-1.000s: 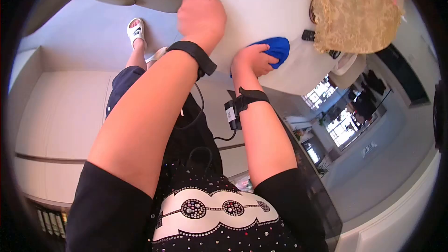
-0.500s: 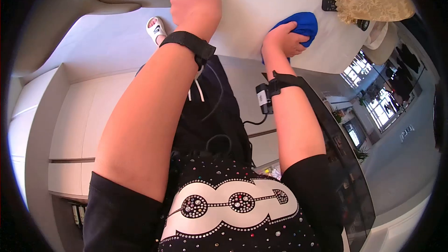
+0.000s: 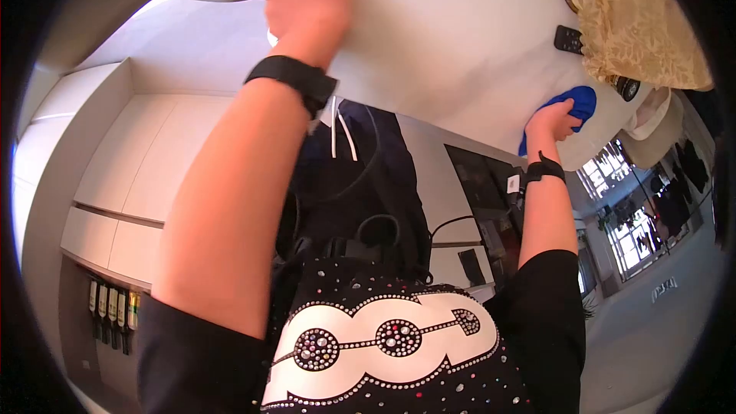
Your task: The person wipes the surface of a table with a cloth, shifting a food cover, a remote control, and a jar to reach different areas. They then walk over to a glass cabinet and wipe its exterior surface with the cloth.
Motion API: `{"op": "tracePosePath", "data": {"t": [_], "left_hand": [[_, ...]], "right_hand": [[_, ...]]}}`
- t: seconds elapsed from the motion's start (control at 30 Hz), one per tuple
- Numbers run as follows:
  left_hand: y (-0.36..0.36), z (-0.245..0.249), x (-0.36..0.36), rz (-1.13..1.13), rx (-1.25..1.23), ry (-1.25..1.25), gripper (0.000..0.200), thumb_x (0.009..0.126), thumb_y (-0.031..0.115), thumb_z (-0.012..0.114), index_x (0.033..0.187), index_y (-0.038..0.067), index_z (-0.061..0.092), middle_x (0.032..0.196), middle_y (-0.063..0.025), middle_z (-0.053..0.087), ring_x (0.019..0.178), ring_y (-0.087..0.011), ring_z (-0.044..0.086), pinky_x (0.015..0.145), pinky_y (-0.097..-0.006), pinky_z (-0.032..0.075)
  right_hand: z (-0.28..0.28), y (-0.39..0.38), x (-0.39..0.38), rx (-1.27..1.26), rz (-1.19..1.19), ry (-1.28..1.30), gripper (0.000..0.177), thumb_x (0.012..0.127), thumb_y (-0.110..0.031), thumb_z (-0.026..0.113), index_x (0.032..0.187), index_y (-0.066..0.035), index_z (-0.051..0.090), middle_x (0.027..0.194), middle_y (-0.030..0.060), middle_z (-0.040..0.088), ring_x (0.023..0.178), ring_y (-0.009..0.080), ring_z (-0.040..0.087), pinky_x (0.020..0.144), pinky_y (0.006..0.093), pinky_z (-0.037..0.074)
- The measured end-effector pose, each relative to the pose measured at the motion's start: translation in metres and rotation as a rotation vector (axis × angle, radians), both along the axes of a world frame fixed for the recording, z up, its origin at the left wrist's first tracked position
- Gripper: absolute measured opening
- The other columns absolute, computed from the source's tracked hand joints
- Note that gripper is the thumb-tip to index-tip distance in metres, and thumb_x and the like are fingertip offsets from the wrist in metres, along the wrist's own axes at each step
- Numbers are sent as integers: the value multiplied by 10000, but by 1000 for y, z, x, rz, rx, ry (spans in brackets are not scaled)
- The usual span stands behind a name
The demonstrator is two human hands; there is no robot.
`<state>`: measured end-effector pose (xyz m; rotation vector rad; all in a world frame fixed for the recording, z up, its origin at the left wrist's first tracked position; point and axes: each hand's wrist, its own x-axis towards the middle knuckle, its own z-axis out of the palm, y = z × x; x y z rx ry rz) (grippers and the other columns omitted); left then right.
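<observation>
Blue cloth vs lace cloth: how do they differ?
Colour: blue cloth is solid blue; lace cloth is patterned yellow-gold.
Size: the blue cloth shows much smaller than the lace cloth.
Contact: the right hand grips the blue cloth; neither hand touches the lace cloth.
Shared: both are fabric.

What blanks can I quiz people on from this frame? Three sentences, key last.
The right hand holds a ____ cloth.
A ____ strap circles the left wrist.
Of the person's two hands, the one nearer the remote is the ____ hand.

Missing words: blue; black; right.
</observation>
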<state>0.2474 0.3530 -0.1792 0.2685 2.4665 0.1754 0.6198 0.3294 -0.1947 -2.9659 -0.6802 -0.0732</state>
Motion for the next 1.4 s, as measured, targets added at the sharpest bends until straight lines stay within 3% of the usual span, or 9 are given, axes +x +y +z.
{"op": "tracePosePath", "data": {"t": [0.2,0.37,0.63,1.0,1.03,1.1,1.17,1.3,1.4], "left_hand": [[-17,-49,-24,-266,-15,275,540,912,333,272,1097,-46,609,1147,-254,601,1075,-398,580,926,-460,447],[-7,-33,-28,-27,-6,291,662,890,410,253,1143,-112,570,1212,-278,556,1141,-410,523,992,-443,378],[-12,-36,-58,210,133,268,658,893,446,306,1125,-104,581,1161,-228,602,1059,-346,583,901,-400,444],[-33,-48,-86,104,147,258,732,899,502,272,1162,-120,556,1195,-252,579,1113,-379,551,963,-409,410],[-32,-56,-96,26,-38,300,731,900,506,274,1159,-114,561,1203,-257,573,1118,-378,550,965,-407,409],[-30,-51,-85,111,61,252,729,893,509,287,1152,-113,566,1202,-254,575,1116,-378,550,959,-410,411],[-30,-61,-96,-10,-88,388,725,883,505,304,1153,-115,563,1185,-245,587,1112,-374,554,943,-398,421],[-5,-18,-28,217,56,280,707,869,475,299,1154,-116,562,1205,-258,572,1129,-387,540,958,-413,402],[-14,-40,-47,26,-95,321,696,876,448,257,1141,-113,573,1189,-272,575,1142,-405,526,995,-426,371]], "right_hand": [[-6,9,102,17,-7,-18,685,874,-479,455,1329,23,352,1235,293,458,1152,449,455,933,549,385],[-3,19,146,-14,-32,-33,698,856,-479,472,1331,19,352,1221,281,461,1131,456,463,922,554,389],[-9,20,164,-52,45,-76,717,873,-461,466,1370,21,279,1253,313,429,1142,469,433,969,542,351],[-8,35,205,-55,23,-101,692,867,-510,442,1358,-32,344,1272,255,459,1163,434,455,952,546,375],[-3,37,204,-63,10,-89,694,867,-510,438,1359,-30,343,1280,259,445,1165,437,453,950,553,374],[2,44,206,-95,32,-45,704,867,-514,428,1356,-15,340,1293,262,423,1181,446,433,953,563,372],[3,49,213,-68,-22,-39,706,869,-512,414,1342,7,346,1295,266,420,1193,455,413,962,564,365],[5,51,225,-72,-17,-46,680,873,-482,392,1321,28,359,1305,289,398,1202,460,393,971,559,362],[-2,47,236,-84,15,-58,649,897,-461,386,1313,36,356,1279,299,418,1180,463,426,954,551,385]]}}
